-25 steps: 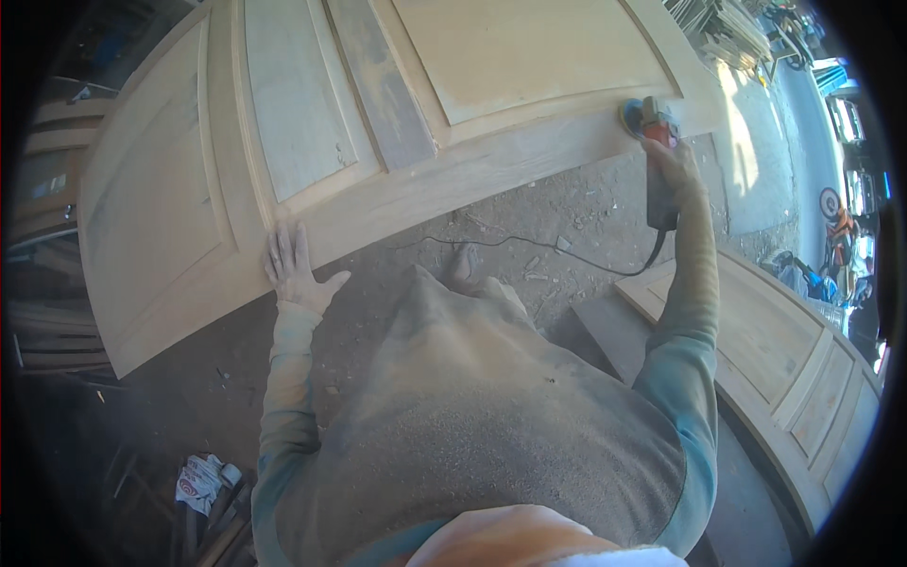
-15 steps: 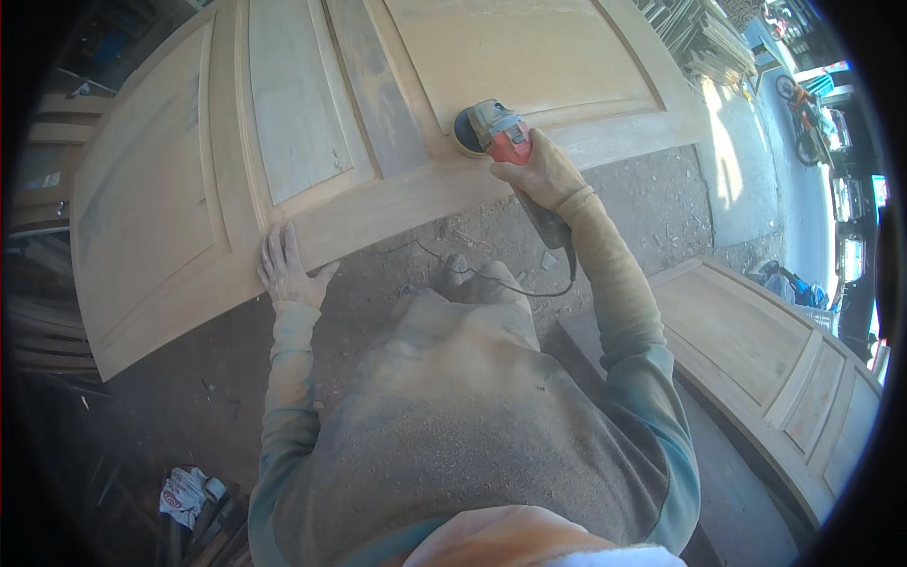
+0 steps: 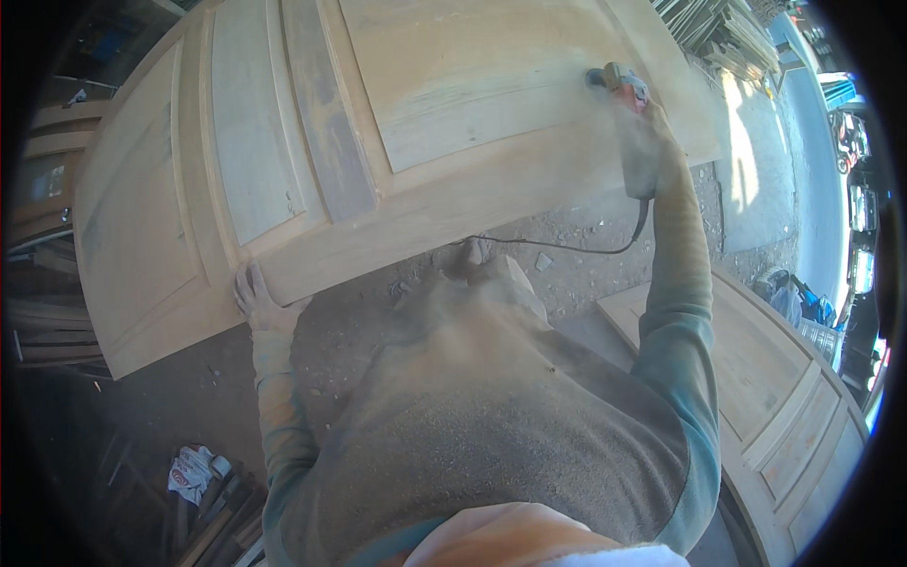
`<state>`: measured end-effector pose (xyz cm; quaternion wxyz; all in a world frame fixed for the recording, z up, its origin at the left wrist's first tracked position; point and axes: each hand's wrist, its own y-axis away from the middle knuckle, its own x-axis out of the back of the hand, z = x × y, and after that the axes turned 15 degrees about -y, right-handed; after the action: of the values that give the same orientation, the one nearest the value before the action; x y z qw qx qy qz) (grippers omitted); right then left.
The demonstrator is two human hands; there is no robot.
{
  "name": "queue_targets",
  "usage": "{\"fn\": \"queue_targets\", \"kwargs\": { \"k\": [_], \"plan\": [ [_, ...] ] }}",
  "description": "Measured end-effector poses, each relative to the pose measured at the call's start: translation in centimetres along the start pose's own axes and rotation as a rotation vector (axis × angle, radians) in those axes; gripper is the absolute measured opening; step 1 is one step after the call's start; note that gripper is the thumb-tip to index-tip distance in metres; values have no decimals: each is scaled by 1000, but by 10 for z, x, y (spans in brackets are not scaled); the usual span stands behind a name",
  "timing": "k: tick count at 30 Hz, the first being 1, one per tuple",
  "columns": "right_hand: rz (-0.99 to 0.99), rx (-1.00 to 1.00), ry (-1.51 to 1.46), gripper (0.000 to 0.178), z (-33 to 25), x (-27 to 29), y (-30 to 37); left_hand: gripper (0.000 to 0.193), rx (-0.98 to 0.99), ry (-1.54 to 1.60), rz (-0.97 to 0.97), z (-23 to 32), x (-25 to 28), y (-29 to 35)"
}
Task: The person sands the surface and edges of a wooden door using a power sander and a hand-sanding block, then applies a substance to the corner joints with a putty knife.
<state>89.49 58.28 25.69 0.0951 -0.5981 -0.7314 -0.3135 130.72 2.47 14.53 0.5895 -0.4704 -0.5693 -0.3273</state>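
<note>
Plainly, the right hand [image 3: 656,117] holds a sander [image 3: 639,165]; a bag [image 3: 192,472] bears blurred print.

The dusty grey-brown floor [image 3: 572,285] is strewn with pale chips and scraps [image 3: 543,262]. Lengths of timber [image 3: 219,524] lie at the near left, a crumpled white bag [image 3: 192,474] at their far end. Thin wooden strips [image 3: 727,40] are heaped far right; a second panelled door [image 3: 756,364] sits low at near right. What supports the main door [image 3: 368,151] is hidden beneath it.
</note>
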Motion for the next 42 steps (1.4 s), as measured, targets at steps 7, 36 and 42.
{"fn": "queue_targets", "kwargs": {
  "k": [7, 36, 42],
  "plan": [
    [-248, 265, 134, 54, -62, -82, 23, 131, 12, -62, -32, 6, -2, -8],
    [34, 210, 40, 51, -85, -91, -184, 114, 114, -18, -167, 4, 8, -14],
    [36, 324, -10, 56, -20, -6, -205, 122, 71, -14, -216, 7, 15, -33]
  ]
}}
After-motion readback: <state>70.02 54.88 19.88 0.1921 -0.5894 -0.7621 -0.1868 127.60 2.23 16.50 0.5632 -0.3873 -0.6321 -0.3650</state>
